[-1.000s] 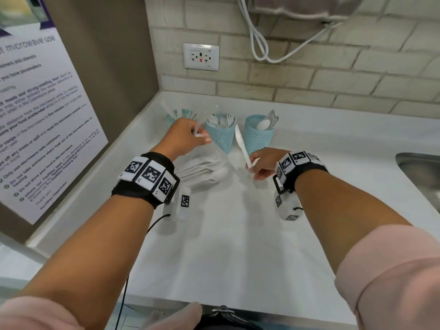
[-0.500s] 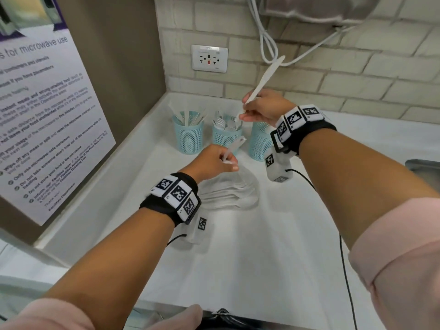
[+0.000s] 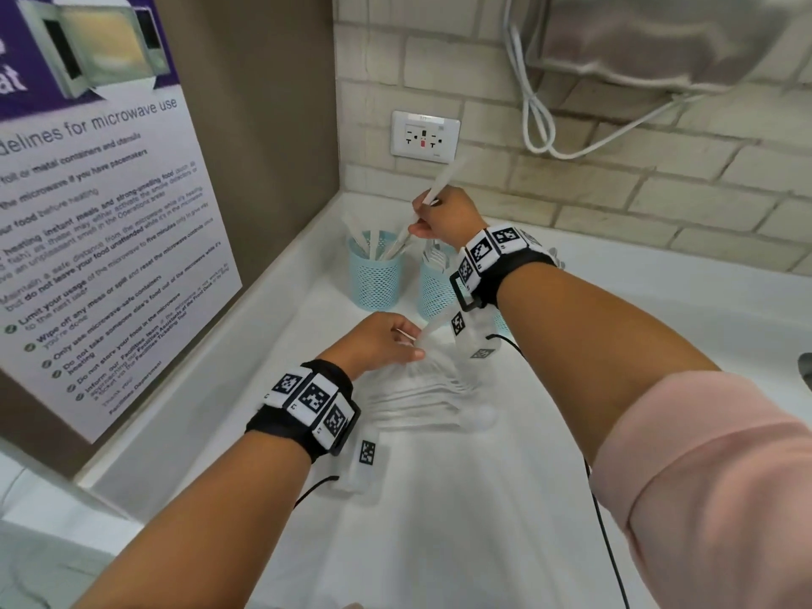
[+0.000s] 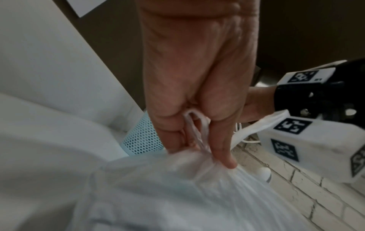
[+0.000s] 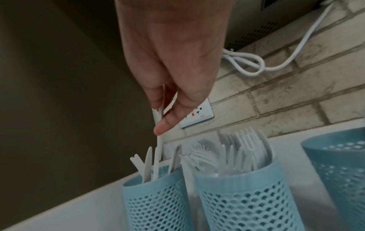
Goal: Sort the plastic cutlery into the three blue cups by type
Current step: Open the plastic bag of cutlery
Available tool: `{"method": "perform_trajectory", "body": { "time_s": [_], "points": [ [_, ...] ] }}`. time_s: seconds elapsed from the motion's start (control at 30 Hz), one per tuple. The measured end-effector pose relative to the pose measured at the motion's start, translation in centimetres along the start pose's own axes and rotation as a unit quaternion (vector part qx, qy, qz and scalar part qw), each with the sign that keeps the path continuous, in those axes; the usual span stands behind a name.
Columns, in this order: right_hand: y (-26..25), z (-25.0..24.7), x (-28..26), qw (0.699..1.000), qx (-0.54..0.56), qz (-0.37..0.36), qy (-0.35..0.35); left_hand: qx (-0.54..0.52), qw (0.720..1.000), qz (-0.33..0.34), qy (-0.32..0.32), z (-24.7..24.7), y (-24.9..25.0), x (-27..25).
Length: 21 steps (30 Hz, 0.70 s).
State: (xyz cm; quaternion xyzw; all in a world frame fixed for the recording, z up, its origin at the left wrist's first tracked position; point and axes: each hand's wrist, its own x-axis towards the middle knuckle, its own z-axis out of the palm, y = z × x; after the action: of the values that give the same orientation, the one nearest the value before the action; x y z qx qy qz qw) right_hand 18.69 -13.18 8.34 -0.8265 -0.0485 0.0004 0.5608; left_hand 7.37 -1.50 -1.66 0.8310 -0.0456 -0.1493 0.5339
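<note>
Three blue mesh cups stand at the back of the white counter. The left cup (image 3: 375,274) (image 5: 158,203) holds knives, the middle cup (image 3: 435,279) (image 5: 247,203) holds forks, and the right cup (image 5: 339,164) is mostly hidden behind my right wrist in the head view. My right hand (image 3: 439,217) (image 5: 164,112) pinches a white plastic knife (image 3: 439,186) (image 5: 159,125) just above the left cup, its lower end among the knives there. My left hand (image 3: 382,340) (image 4: 197,125) grips a white cutlery handle (image 4: 187,118) at the clear bag of cutlery (image 3: 430,389) lying on the counter.
A brown wall with a microwave poster (image 3: 96,213) closes the left side. The brick back wall carries a socket (image 3: 425,136) and a looped white cable (image 3: 540,125). A sink edge (image 3: 806,371) shows at the far right. A black wrist cable (image 3: 606,520) trails over the counter.
My right hand has carried the knife left from over the middle and right cups and lowered it to the left cup. My left hand stays at the bag, still holding its piece.
</note>
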Motion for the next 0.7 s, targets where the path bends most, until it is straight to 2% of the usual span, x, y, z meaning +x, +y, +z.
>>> {"method": "perform_trajectory", "body": {
  "time_s": [0.23, 0.33, 0.4, 0.57, 0.63, 0.7],
  "points": [
    [0.7, 1.8, 1.5, 0.983, -0.151, -0.025, -0.102, -0.001, 1.0, -0.019, -0.011, -0.4, -0.5, 0.4],
    [0.9, 2.5, 1.8, 0.975, -0.18, -0.006, -0.134, 0.002, 1.0, -0.024, -0.013, -0.4, -0.7, 0.5],
    [1.0, 2.9, 1.9, 0.981, -0.147, 0.013, -0.127, -0.002, 1.0, -0.026, -0.014, -0.4, -0.7, 0.5],
    [1.3, 3.1, 2.6, 0.994, -0.093, 0.011, -0.057, -0.005, 1.0, -0.026, -0.014, -0.4, -0.7, 0.5],
    [1.5, 3.1, 2.7, 0.988, -0.149, -0.018, -0.045, -0.004, 1.0, -0.021, -0.011, -0.4, -0.7, 0.4],
    [1.5, 2.3, 2.4, 0.971, -0.228, -0.077, -0.011, -0.001, 1.0, -0.015, -0.007, -0.5, -0.6, 0.4]
  ]
}}
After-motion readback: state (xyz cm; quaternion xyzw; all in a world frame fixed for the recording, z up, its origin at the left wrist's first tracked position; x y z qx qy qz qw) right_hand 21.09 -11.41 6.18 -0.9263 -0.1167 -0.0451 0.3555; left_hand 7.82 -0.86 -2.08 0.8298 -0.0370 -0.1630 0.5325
